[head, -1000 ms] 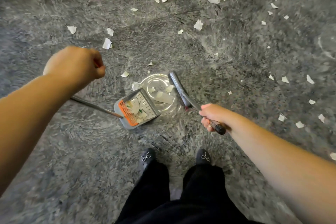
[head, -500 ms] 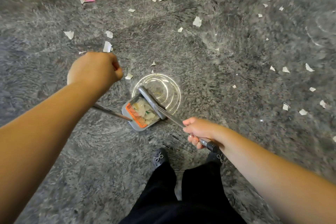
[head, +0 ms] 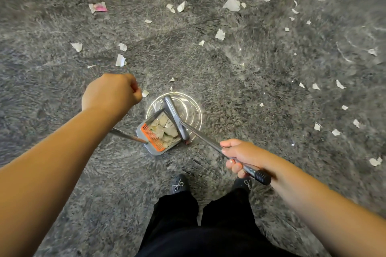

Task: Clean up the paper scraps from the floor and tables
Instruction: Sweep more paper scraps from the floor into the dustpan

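Observation:
A grey dustpan (head: 155,149) with an orange comb edge lies on the grey carpet, holding several white paper scraps (head: 165,130). My left hand (head: 110,93) grips the top of its long metal handle (head: 125,135), the grip itself hidden by the fist. My right hand (head: 240,155) holds the broom handle (head: 253,172) near its black end. The grey broom head (head: 175,120) rests across the dustpan's mouth. More white scraps (head: 231,4) are scattered over the carpet ahead and to the right.
A clear glass plate (head: 191,108) lies on the carpet under the broom head and the dustpan's front. A pink-and-white scrap (head: 99,7) lies far left. My black shoes (head: 178,183) stand just behind the dustpan. Shaggy carpet (head: 62,183) fills the view.
The broom head swept from the plate's right side across to the dustpan's mouth, pushing scraps off the plate into the pan. My left hand shifted right and nearer.

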Motion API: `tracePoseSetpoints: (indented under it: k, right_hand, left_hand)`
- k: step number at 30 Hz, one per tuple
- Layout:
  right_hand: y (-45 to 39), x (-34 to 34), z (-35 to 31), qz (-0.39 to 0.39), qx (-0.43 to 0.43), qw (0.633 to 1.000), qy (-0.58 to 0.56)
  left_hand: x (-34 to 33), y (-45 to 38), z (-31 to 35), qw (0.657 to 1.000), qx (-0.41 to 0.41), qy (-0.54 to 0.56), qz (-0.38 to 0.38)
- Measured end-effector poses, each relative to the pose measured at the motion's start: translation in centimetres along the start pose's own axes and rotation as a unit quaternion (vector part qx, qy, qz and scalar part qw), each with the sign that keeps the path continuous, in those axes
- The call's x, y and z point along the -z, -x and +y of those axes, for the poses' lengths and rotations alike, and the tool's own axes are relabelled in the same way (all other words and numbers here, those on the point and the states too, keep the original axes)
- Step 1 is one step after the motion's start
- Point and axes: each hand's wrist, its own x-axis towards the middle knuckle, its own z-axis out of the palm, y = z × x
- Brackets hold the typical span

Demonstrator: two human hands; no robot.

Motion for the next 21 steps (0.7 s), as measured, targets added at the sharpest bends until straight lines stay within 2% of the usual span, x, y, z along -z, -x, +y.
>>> tracePoseSetpoints:
  k: [13,21]
  right_hand:
    - [0.8,0.6,0.3,0.046,0.037,0.997,-0.051]
    - [-1.6,2.0,1.8,0.085,0.010,0.996,-0.023]
  left_hand:
    - [0.1,1.6,-2.1,1.000,-0.007,0.006,-0.020]
    - [-0.5,3.0,-1.4,1.000,-0.014,-0.007,-0.020]
